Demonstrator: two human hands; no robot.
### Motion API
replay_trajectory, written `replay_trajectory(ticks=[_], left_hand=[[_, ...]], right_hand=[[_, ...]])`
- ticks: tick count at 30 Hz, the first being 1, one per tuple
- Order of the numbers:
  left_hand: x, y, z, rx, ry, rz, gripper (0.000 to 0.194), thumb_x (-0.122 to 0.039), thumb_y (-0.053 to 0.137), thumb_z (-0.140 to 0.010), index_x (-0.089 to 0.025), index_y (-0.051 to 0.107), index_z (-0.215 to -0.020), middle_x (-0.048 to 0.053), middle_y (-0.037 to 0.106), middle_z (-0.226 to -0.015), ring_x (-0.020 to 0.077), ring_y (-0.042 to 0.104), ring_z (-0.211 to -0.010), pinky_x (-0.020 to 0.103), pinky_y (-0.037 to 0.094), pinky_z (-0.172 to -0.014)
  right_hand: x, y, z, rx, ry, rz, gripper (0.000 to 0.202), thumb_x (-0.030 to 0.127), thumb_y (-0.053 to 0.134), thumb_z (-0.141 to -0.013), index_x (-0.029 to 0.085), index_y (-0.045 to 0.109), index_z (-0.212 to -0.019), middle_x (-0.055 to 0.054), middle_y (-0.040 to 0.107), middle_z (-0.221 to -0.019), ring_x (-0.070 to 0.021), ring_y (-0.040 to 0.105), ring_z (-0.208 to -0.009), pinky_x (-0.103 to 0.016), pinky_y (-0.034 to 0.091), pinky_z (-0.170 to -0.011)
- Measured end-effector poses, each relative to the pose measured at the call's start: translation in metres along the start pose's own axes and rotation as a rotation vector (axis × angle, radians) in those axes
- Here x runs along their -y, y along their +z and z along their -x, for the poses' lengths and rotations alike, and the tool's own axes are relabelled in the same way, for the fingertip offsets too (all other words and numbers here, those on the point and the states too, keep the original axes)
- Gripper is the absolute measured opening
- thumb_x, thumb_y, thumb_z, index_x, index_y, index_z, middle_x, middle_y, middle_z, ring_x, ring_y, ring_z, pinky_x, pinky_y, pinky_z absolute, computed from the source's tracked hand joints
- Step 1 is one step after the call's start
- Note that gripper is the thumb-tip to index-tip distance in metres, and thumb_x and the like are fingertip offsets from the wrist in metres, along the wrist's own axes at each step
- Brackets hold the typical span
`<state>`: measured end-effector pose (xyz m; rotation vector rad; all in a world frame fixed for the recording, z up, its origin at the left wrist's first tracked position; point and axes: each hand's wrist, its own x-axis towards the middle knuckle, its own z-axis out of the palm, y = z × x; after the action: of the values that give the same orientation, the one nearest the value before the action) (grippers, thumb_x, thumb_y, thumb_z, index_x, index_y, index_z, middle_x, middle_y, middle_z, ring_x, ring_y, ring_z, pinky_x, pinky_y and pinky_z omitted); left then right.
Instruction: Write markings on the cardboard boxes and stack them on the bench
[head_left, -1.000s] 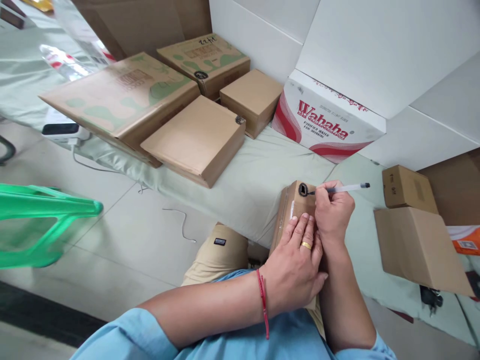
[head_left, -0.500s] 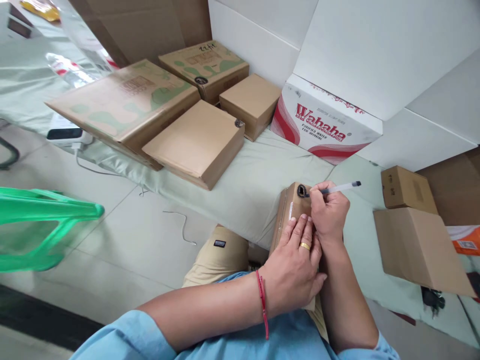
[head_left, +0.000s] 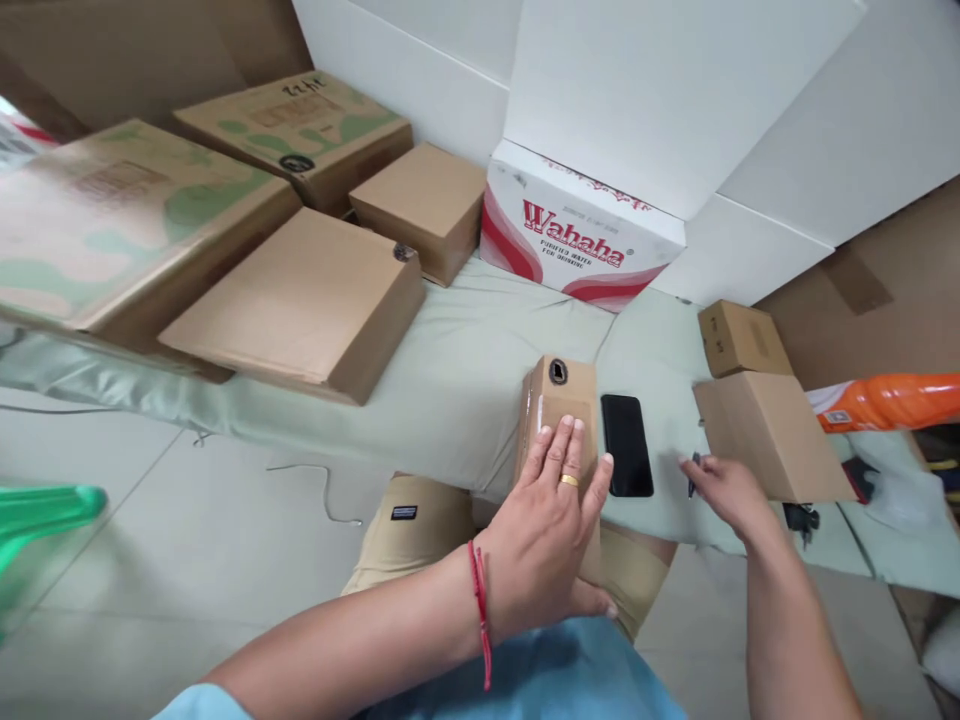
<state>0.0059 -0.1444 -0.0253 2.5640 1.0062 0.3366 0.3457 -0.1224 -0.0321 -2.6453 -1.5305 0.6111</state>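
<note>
My left hand (head_left: 551, 530) lies flat with spread fingers on top of a small brown cardboard box (head_left: 577, 385). The box has a black drawn ring mark (head_left: 557, 371) near its far end, and a strip of tape and a pale label edge show beside my fingertips. My right hand (head_left: 727, 490) is off to the right, low over the green cloth, thumb and finger pinched on a pen (head_left: 693, 474). Only a short dark part of the pen shows. A black phone (head_left: 628, 446) lies on the cloth between the small box and my right hand.
Several brown boxes stand at the left, among them a large printed box (head_left: 142, 220) and a plain box (head_left: 300, 300). A white and red Wahaha carton (head_left: 577, 235) stands against white panels. An open box (head_left: 772, 435) and an orange bottle (head_left: 892, 400) are at the right.
My right hand has lifted off the small box and moved right with the pen, bringing the phone into view. My left hand stays on the box. The view has swung right.
</note>
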Motion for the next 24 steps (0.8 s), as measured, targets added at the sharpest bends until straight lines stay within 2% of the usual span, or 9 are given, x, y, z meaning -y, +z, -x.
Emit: replay_trajectory(ticks=[1, 3, 5, 7, 10, 12, 14, 19, 24], left_hand=[[0.001, -0.001, 0.000, -0.015, 0.004, -0.009, 0.147, -0.094, 0.075, -0.065, 0.000, 0.029, -0.167, 0.042, 0.005, -0.173, 0.0535, -0.003, -0.165, 0.067, 0.002, -0.133], [0.000, -0.006, 0.002, -0.072, 0.032, -0.051, 0.141, -0.091, 0.076, -0.069, 0.002, 0.032, -0.165, 0.039, 0.011, -0.174, 0.0481, -0.004, -0.167, 0.065, -0.002, -0.134], [-0.001, -0.010, 0.008, -0.131, 0.080, -0.109, 0.132, -0.086, 0.077, -0.075, 0.001, 0.034, -0.164, 0.034, 0.016, -0.176, 0.0415, -0.007, -0.169, 0.062, -0.007, -0.135], [-0.002, -0.010, 0.017, -0.150, 0.118, -0.149, 0.125, -0.083, 0.076, -0.079, 0.000, 0.037, -0.163, 0.029, 0.020, -0.177, 0.0382, -0.005, -0.170, 0.059, -0.008, -0.136], [-0.001, -0.003, 0.028, -0.107, 0.159, -0.175, 0.110, -0.076, 0.073, -0.087, 0.000, 0.043, -0.160, 0.027, 0.033, -0.174, 0.0375, 0.015, -0.169, 0.054, -0.001, -0.138], [0.002, 0.003, 0.033, -0.089, 0.174, -0.198, 0.088, -0.059, 0.070, -0.097, -0.003, 0.044, -0.159, 0.024, 0.038, -0.172, 0.0348, 0.029, -0.166, 0.051, 0.004, -0.138], [0.004, 0.005, 0.034, -0.089, 0.175, -0.205, 0.074, -0.045, 0.065, -0.101, -0.005, 0.044, -0.160, 0.022, 0.039, -0.172, 0.0331, 0.036, -0.163, 0.050, 0.008, -0.138], [0.004, 0.001, 0.029, -0.092, 0.165, -0.188, 0.068, -0.039, 0.062, -0.100, -0.005, 0.046, -0.158, 0.021, 0.041, -0.172, 0.0339, 0.037, -0.162, 0.052, 0.015, -0.136], [0.005, 0.002, 0.030, -0.073, 0.163, -0.171, 0.069, -0.037, 0.061, -0.100, -0.005, 0.045, -0.159, 0.021, 0.036, -0.174, 0.0337, 0.032, -0.165, 0.053, 0.018, -0.136]], right_hand=[[-0.007, 0.005, 0.001, -0.004, 0.032, 0.058, 0.038, 0.048, 0.066, -0.086, 0.025, 0.054, -0.058, -0.002, 0.055, -0.051, -0.0226, 0.056, -0.057, -0.033, 0.038, -0.060], [-0.010, 0.021, 0.005, -0.073, 0.079, 0.090, 0.028, 0.048, 0.064, -0.089, 0.021, 0.070, -0.083, -0.008, 0.067, -0.066, -0.0305, 0.066, -0.072, -0.037, 0.043, -0.068], [0.002, 0.041, 0.013, -0.144, 0.037, 0.113, 0.046, 0.054, 0.056, -0.096, 0.016, 0.072, -0.116, -0.015, 0.076, -0.090, -0.0356, 0.071, -0.093, -0.041, 0.048, -0.079], [0.023, 0.062, 0.024, -0.177, -0.089, 0.140, 0.061, 0.060, 0.051, -0.101, 0.011, 0.065, -0.135, -0.020, 0.075, -0.113, -0.0375, 0.068, -0.113, -0.044, 0.050, -0.093], [0.054, 0.089, 0.035, -0.192, -0.164, 0.201, 0.082, 0.070, 0.063, -0.093, 0.004, 0.061, -0.141, -0.027, 0.067, -0.125, -0.0426, 0.061, -0.121, -0.049, 0.047, -0.104], [0.066, 0.099, 0.036, -0.233, -0.124, 0.198, 0.090, 0.071, 0.070, -0.088, 0.002, 0.058, -0.144, -0.030, 0.064, -0.127, -0.0445, 0.058, -0.119, -0.052, 0.046, -0.104], [0.069, 0.104, 0.033, -0.269, -0.091, 0.148, 0.090, 0.068, 0.072, -0.087, 0.003, 0.056, -0.146, -0.029, 0.062, -0.129, -0.0442, 0.057, -0.120, -0.053, 0.044, -0.105], [0.061, 0.100, 0.025, -0.257, -0.054, 0.035, 0.090, 0.062, 0.081, -0.075, 0.002, 0.058, -0.138, -0.028, 0.061, -0.126, -0.0438, 0.056, -0.125, -0.053, 0.041, -0.112], [0.054, 0.085, 0.024, -0.178, -0.027, -0.103, 0.087, 0.062, 0.079, -0.071, 0.008, 0.057, -0.135, -0.025, 0.059, -0.131, -0.0382, 0.064, -0.116, -0.047, 0.051, -0.102]])
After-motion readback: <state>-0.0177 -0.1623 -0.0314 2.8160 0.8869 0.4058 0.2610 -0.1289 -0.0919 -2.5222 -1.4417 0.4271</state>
